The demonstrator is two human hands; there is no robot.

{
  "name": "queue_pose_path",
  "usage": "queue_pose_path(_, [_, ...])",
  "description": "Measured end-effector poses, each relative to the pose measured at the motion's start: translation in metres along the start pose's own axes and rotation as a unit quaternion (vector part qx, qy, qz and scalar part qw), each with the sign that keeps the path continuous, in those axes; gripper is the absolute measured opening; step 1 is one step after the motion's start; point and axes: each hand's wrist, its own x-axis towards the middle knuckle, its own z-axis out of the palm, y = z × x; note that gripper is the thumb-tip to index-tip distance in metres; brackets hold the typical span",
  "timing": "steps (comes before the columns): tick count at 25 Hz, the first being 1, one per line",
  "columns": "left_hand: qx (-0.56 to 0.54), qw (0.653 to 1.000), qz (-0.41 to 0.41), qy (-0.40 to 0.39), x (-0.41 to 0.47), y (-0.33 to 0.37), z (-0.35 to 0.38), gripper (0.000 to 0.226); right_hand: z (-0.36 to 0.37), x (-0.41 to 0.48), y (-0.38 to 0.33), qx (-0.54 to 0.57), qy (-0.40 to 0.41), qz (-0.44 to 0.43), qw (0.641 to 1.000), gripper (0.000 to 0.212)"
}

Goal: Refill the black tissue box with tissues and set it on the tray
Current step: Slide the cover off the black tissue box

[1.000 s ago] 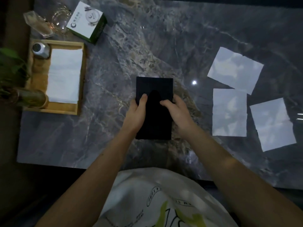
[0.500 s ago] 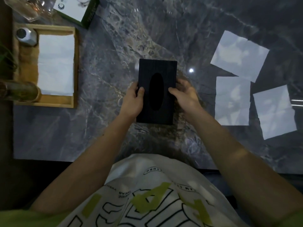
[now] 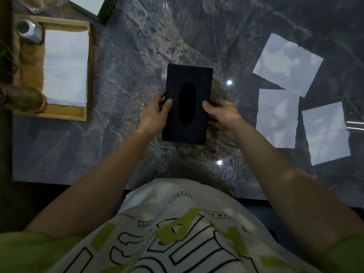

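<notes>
Black tissue box (image 3: 189, 74) in left hand (image 3: 155, 113), right hand (image 3: 223, 113).

Box (image 3: 199, 79) at centre of tabletop (image 3: 128, 146), between the hands; tray (image 3: 89, 75) far left; three tissues (image 3: 287, 64) lie right.

My only camera rides on my head, looking steeply down past my chest onto the marble table (image 3: 137, 56) from its near edge.
</notes>
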Motion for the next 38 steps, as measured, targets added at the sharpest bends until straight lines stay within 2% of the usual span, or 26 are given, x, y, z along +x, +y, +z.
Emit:
queue_pose_path(2, [0.002, 1.000, -0.002, 0.007, 0.001, -0.002, 0.001, 0.040, -0.006, 0.003, -0.002, 0.003, -0.022, 0.017, 1.000, 0.054])
queue_pose_path(6, [0.002, 1.000, 0.004, 0.010, 0.002, -0.004, 0.003, 0.041, -0.012, 0.007, -0.001, -0.020, -0.051, 0.029, 0.998, 0.043])
queue_pose_path(10, [-0.002, 1.000, 0.015, 0.014, -0.002, -0.001, 0.005, 0.038, -0.007, 0.005, -0.002, -0.022, -0.046, 0.027, 0.998, 0.058])
queue_pose_path(13, [-0.012, 1.000, 0.011, 0.013, 0.000, 0.000, 0.003, 0.038, -0.004, 0.005, -0.002, -0.023, -0.044, 0.030, 0.998, 0.061])
queue_pose_path(17, [-0.145, 0.984, -0.099, 0.027, 0.000, -0.003, 0.001, 0.048, -0.001, 0.001, -0.001, -0.020, -0.032, 0.018, 0.999, 0.056])
queue_pose_path(22, [-0.267, 0.944, -0.190, -0.027, -0.001, 0.016, -0.003, 0.031, 0.002, -0.004, 0.002, -0.021, -0.023, -0.003, 0.999, 0.046])
queue_pose_path(25, [-0.278, 0.940, -0.187, -0.057, -0.005, 0.024, -0.002, 0.021, 0.001, -0.007, 0.003, 0.000, -0.021, -0.006, 1.000, 0.038])
queue_pose_path(27, [-0.288, 0.938, -0.175, -0.076, -0.009, 0.028, -0.002, 0.022, -0.003, -0.006, 0.005, 0.039, -0.012, -0.014, 0.999, 0.033])
queue_pose_path(31, [-0.296, 0.941, -0.152, -0.055, -0.017, 0.027, 0.007, 0.010, -0.011, -0.005, 0.012, 0.097, 0.011, -0.022, 0.995, 0.030])
queue_pose_path(34, [-0.322, 0.935, -0.136, -0.061, -0.023, 0.028, 0.017, 0.012, -0.009, -0.010, 0.013, 0.107, 0.017, -0.043, 0.993, 0.041])
queue_pose_path(38, [-0.353, 0.925, -0.103, -0.092, -0.026, 0.035, 0.019, 0.032, -0.001, -0.016, 0.013, 0.100, -0.033, -0.082, 0.991, 0.073])
